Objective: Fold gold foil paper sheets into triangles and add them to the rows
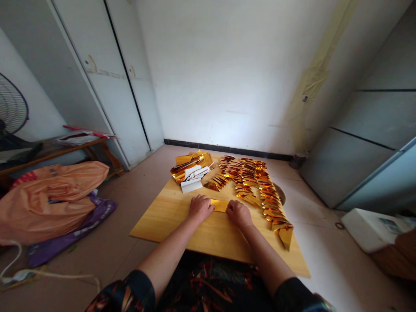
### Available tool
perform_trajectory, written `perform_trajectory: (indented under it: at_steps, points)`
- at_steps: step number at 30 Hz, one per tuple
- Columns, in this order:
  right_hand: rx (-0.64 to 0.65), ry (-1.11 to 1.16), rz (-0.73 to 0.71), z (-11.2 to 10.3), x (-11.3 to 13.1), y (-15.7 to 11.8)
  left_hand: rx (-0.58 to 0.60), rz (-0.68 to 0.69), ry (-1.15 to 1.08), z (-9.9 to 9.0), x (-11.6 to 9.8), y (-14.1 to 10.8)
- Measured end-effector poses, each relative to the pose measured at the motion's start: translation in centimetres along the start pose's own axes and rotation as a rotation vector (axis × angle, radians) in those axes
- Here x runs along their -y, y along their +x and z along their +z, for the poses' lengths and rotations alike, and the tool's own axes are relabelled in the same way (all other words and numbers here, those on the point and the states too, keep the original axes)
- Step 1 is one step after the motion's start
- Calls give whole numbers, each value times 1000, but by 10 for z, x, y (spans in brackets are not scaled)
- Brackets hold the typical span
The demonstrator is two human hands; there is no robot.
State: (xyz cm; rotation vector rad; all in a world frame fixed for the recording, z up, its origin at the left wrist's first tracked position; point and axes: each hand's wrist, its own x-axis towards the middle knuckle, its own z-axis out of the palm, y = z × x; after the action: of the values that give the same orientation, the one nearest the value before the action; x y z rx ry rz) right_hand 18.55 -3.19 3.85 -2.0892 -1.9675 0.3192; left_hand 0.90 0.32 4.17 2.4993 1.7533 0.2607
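Between my hands a flat strip of gold foil paper (219,205) lies stretched sideways just above or on the wooden board (162,219). My left hand (200,208) is closed on its left end, and my right hand (239,213) is closed on its right end. Beyond my left hand lies a loose pile of gold sheets (185,162), some showing white backs. Rows of folded gold pieces (270,200), overlapping one another, run along the board's right side. A shorter row of folded pieces (217,182) lies just beyond the strip.
Orange and purple bags (58,199) lie on the floor at left, beside a low wooden bench (110,151) and a fan (13,104). A white box (370,229) stands at right, near a grey cabinet (360,143). The wall is behind the board.
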Motion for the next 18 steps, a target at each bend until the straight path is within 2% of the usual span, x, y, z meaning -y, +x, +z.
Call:
perform_trajectory:
  at_steps: [10, 15, 18]
  points:
    - [-105, -118, -140, 8, -3, 0, 1, -49, 36, -1, -9, -5]
    - [-33, -172, -124, 6, 3, 1, -31, -73, 2, 0, -9, -9]
    - [27, -138, -57, 0, 6, 4, -116, 25, -8, 4, -8, -12]
